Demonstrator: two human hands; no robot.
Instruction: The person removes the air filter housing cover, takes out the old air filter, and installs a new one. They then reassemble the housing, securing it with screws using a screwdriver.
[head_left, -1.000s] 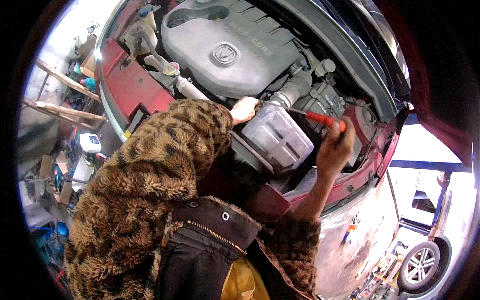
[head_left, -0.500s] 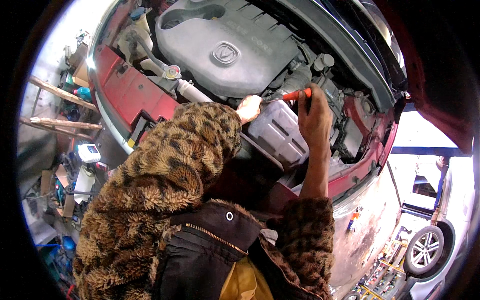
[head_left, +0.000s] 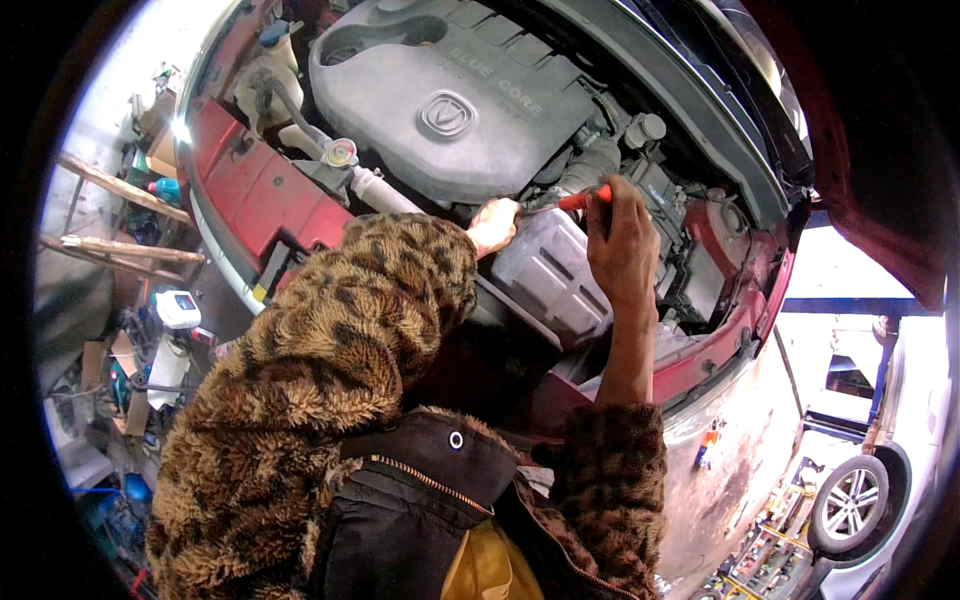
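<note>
My right hand (head_left: 625, 240) is closed round the orange-red handle of a screwdriver (head_left: 577, 201). Its thin shaft points left, toward my left hand (head_left: 493, 227). Those left fingers are bent together near the screwdriver's tip; what they grip is hidden. Just below the tool sits a grey plastic air filter box (head_left: 555, 262) with slotted ribs. A ribbed intake hose (head_left: 592, 165) rises behind the handle. Above both hands lies the big grey engine cover (head_left: 440, 90).
A radiator cap (head_left: 340, 152) sits left of the engine cover. The red front panel (head_left: 265, 205) runs along the near left. A battery area (head_left: 690, 275) lies right of my right hand. Wooden poles (head_left: 130, 245) and clutter stand at far left; a car wheel (head_left: 848, 504) is at lower right.
My right hand and the screwdriver handle have shifted slightly left and down, and the handle has tilted a little. My left hand stays almost where it was.
</note>
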